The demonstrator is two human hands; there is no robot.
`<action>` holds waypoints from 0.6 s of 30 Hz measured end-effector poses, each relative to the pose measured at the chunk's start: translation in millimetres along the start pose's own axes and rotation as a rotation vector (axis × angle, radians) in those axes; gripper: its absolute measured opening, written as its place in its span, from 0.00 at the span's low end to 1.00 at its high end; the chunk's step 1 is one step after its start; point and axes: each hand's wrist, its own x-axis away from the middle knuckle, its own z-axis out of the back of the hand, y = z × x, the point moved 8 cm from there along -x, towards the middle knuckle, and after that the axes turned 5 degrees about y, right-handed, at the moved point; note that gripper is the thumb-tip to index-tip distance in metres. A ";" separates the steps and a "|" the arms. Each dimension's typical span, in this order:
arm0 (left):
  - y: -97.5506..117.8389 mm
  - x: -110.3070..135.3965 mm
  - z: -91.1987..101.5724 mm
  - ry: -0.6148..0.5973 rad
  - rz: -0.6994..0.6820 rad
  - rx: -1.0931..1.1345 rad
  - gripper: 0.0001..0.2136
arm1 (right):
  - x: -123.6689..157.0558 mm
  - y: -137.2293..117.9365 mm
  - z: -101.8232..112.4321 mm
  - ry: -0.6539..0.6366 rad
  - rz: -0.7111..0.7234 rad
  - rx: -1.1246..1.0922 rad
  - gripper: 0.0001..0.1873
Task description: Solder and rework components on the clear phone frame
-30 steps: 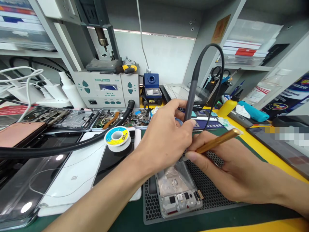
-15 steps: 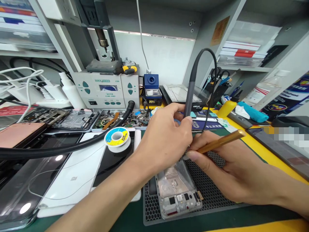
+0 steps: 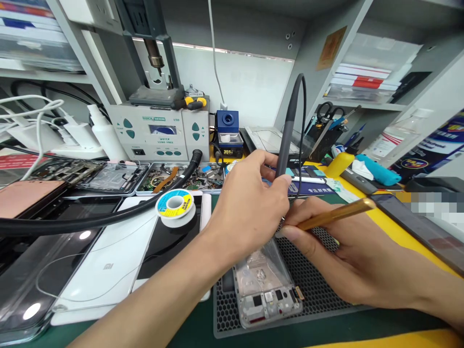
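My left hand (image 3: 250, 198) is closed around the dark grey handle of a soldering iron (image 3: 289, 128), its cable looping down from the top end. The fingers hide its tip. In a pinch between thumb and fingers, my right hand (image 3: 348, 256) holds a slim gold-coloured pen-shaped tool (image 3: 335, 214). What its working end touches is covered by the hands. Below them lies an opened phone (image 3: 266, 290), with bare metal and small parts at its near end. The phone rests on a black honeycomb-patterned mat (image 3: 322, 295), and its far end is hidden under my hands.
Left of my forearm, a solder wire spool (image 3: 176, 208) sits on a phone, beside a white phone back (image 3: 108, 261). A thick black hose (image 3: 108, 223) crosses there from the hot-air station (image 3: 159, 133). Behind stands a small blue soldering station (image 3: 228, 135); scissors (image 3: 331, 113) are at the right.
The soldering iron's upper end has tipped slightly right and its cable loop has narrowed. The gold tool's outer end has shifted a little right. Both hands keep their grip.
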 end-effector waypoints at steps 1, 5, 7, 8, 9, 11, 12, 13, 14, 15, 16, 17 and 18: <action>0.2 0.2 0.1 0.002 0.000 0.005 0.04 | -0.1 0.3 -0.4 -0.004 -0.001 0.000 0.06; 1.0 -0.7 0.7 0.007 -0.015 -0.008 0.05 | -0.7 -1.2 -2.5 -0.022 0.024 -0.007 0.06; 1.3 -1.9 1.4 0.014 -0.022 -0.025 0.05 | -0.9 -1.4 -2.3 -0.016 0.028 0.010 0.05; 1.3 -2.4 1.6 0.016 -0.024 -0.031 0.05 | -0.9 -1.4 -2.6 -0.018 0.028 0.020 0.05; 1.0 -2.8 1.7 0.018 -0.023 -0.033 0.05 | -0.9 -1.8 -3.2 -0.024 0.034 0.027 0.05; 0.0 -3.2 1.8 0.019 -0.016 -0.032 0.04 | -0.9 -2.5 -3.8 -0.035 0.044 0.033 0.06; -0.6 -3.3 1.8 0.020 -0.011 -0.029 0.04 | -0.9 -2.2 -3.4 -0.033 0.044 0.035 0.06; -1.2 -3.3 1.6 0.019 -0.007 -0.025 0.04 | -1.0 -1.6 -2.4 -0.024 0.040 0.037 0.06; -1.5 -3.3 1.4 0.017 -0.005 -0.021 0.04 | -1.0 -0.8 -1.3 -0.015 0.036 0.041 0.05; -1.7 -3.4 1.3 0.016 -0.006 -0.016 0.04 | -0.9 -0.2 -0.5 -0.009 0.034 0.044 0.05; -1.6 -3.5 1.1 0.014 -0.008 -0.014 0.04 | -0.6 0.1 -0.4 -0.011 0.036 0.044 0.05; -1.5 -3.6 1.0 0.013 -0.011 -0.012 0.04 | -0.2 -0.5 -0.5 -0.015 0.046 0.040 0.05; -1.4 -3.8 1.1 0.014 -0.013 -0.012 0.04 | 0.2 -1.2 -0.9 -0.022 0.057 0.035 0.05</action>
